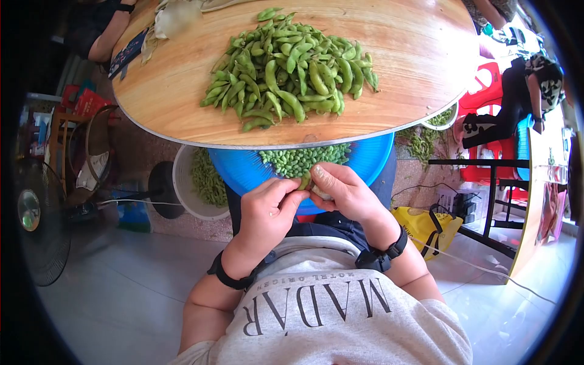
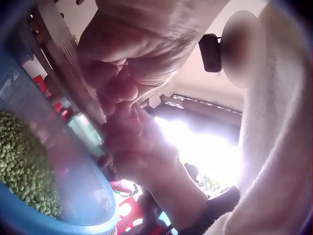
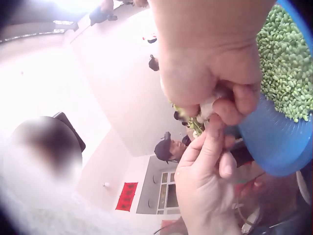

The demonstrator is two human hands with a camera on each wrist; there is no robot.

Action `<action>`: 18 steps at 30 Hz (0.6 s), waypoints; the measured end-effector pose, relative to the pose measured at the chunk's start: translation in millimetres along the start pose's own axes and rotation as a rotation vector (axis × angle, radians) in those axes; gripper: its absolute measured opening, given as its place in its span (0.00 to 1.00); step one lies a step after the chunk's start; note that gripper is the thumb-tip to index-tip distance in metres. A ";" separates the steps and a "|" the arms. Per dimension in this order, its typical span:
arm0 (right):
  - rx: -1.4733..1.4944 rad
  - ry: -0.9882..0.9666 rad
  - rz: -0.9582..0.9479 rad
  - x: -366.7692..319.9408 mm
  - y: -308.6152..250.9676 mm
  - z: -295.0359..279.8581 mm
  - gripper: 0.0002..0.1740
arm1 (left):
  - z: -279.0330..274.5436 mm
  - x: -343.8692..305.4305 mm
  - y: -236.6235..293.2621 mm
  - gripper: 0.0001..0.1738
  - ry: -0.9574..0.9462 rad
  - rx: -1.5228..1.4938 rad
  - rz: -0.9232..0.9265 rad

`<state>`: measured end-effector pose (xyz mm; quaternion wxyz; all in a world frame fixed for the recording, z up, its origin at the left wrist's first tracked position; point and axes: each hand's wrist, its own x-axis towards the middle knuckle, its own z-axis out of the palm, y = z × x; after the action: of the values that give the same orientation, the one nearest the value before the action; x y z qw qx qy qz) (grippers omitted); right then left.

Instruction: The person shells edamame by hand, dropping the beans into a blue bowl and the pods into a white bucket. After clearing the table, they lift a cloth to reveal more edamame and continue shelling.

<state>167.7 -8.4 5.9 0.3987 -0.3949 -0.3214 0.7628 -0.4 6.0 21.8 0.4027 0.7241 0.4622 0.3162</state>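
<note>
Both hands meet over a blue plastic basket [image 1: 371,159] at the person's lap. The left hand [image 1: 267,205] pinches one end of a green soybean pod [image 1: 305,181] between thumb and forefinger. At its other end the right hand [image 1: 348,193] grips the same pod, thumb on top and fingers curled beneath. Something whitish [image 3: 207,106] shows among the right hand's curled fingers in the right wrist view. Shelled green beans [image 1: 301,161] lie in the basket under the hands. In the left wrist view the fingers hide the pod.
A heap of unshelled pods [image 1: 286,73] lies on the wooden table [image 1: 164,91], whose edge overhangs the basket. A white bucket [image 1: 182,182] holding green pods or husks stands at the left. A fan [image 1: 36,219] is farther left; a yellow bag [image 1: 426,228] sits on the right.
</note>
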 end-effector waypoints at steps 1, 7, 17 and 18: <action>0.010 0.002 0.001 0.5 0.6 0.6 0.19 | -0.6 0.5 0.6 0.08 0.006 0.033 0.047; -0.191 0.122 -0.060 3.7 1.5 11.3 0.16 | -2.0 -0.1 6.3 0.04 0.051 0.185 0.138; -0.283 0.194 -0.185 6.5 12.5 19.4 0.14 | 8.8 -12.7 -12.0 0.04 0.079 -0.341 -0.248; -0.302 0.209 -0.196 5.2 13.5 20.2 0.14 | 8.4 -13.5 -11.7 0.05 0.057 -0.420 -0.301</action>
<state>143.7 -13.9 2.9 0.4383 -0.4939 -0.4259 0.6185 -3.3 -5.9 6.3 0.5733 0.5384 0.5003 0.3621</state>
